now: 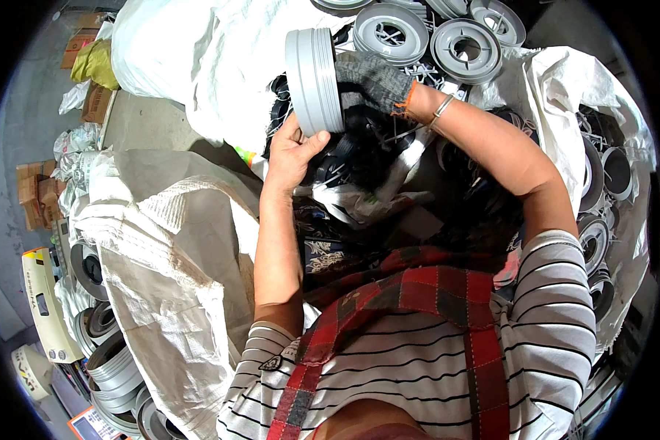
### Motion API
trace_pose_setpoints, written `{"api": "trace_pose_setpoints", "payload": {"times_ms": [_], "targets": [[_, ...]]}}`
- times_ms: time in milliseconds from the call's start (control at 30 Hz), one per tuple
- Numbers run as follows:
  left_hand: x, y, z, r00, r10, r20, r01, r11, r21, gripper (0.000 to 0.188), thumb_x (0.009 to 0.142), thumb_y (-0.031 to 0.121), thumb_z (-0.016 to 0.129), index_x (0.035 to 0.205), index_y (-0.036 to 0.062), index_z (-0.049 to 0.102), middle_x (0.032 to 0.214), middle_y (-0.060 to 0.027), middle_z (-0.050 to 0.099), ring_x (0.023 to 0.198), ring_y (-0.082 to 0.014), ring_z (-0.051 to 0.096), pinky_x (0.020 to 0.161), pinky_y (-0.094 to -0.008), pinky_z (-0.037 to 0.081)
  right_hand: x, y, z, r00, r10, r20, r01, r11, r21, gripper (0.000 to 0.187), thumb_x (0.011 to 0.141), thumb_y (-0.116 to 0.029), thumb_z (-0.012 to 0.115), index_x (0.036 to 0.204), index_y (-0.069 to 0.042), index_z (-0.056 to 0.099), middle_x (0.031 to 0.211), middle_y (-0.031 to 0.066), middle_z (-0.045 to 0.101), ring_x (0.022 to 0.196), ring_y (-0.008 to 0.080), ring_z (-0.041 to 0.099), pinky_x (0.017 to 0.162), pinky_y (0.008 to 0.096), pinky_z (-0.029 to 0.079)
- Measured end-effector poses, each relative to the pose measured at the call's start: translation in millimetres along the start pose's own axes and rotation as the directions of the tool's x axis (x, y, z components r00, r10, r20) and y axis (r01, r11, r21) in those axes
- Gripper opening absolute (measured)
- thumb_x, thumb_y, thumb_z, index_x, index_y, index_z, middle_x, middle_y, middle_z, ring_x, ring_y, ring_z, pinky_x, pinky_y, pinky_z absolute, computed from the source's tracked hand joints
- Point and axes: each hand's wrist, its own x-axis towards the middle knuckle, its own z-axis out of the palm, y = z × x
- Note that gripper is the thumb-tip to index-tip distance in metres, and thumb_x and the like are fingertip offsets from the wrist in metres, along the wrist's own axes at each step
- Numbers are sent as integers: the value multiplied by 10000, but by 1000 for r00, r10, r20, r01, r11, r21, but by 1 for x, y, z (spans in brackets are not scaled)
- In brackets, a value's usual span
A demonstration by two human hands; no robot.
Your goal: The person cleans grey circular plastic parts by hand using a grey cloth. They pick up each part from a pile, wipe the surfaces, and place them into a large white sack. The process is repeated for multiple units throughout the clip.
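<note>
A light grey ribbed plastic ring (314,82) is held on its side, upright above a dark heap, at the top middle. My left hand (293,152) is bare and closed on its lower edge, with the thumb on the near side. On the ring's right side is my right hand (374,79), in a grey knit glove with an orange cuff. Its fingers reach the ring's open face and are mostly hidden there, so their grip does not show. Beneath both hands lie black plastic pieces (337,165) and pale strips.
Round grey plastic parts (466,50) with centre holes are piled at the far right. White woven sacks (176,48) stand around me, with another sack (169,271) at left. More grey rings (117,367) are stacked at lower left, near a beige device (51,304). Cardboard boxes (37,194) line the left.
</note>
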Motion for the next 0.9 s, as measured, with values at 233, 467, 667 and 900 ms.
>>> {"api": "trace_pose_setpoints", "payload": {"times_ms": [233, 467, 667, 900], "targets": [[0, 15, 19, 959, 129, -251, 0, 889, 458, 514, 624, 229, 813, 1024, -5, 589, 943, -64, 642, 840, -129, 592, 774, -281, 470, 16, -28, -3, 932, 347, 105, -362, 904, 227, 577, 694, -322, 702, 1132, 10, 528, 1039, 191, 585, 949, 333, 585, 825, 376, 474], [0, 3, 0, 980, -56, -193, 53, 998, -20, 477, 681, 197, 747, 1065, -28, 577, 969, -87, 629, 878, -162, 586, 805, -299, 459, 17, -51, -2, 951, 240, 194, -228, 970, -84, 673, 583, -207, 738, 1171, 24, 506, 1073, 214, 551, 964, 354, 573, 855, 387, 475], [0, 13, -3, 979, -188, -81, 156, 941, -301, 549, 689, 106, 694, 1169, -69, 491, 1055, -124, 599, 944, -206, 585, 844, -321, 461, 15, -62, -3, 971, 14, 239, 57, 955, -290, 550, 637, -141, 662, 1147, 0, 508, 1096, 202, 549, 1009, 361, 552, 880, 413, 458], [2, 8, -17, 978, -210, -7, 193, 911, -364, 569, 735, 151, 673, 1204, -91, 459, 1099, -162, 589, 971, -239, 604, 861, -337, 498, 0, -49, 10, 938, -285, 195, 345, 804, -485, 385, 718, -118, 564, 1093, -32, 551, 1027, 202, 578, 806, 310, 625, 665, 372, 528]]}}
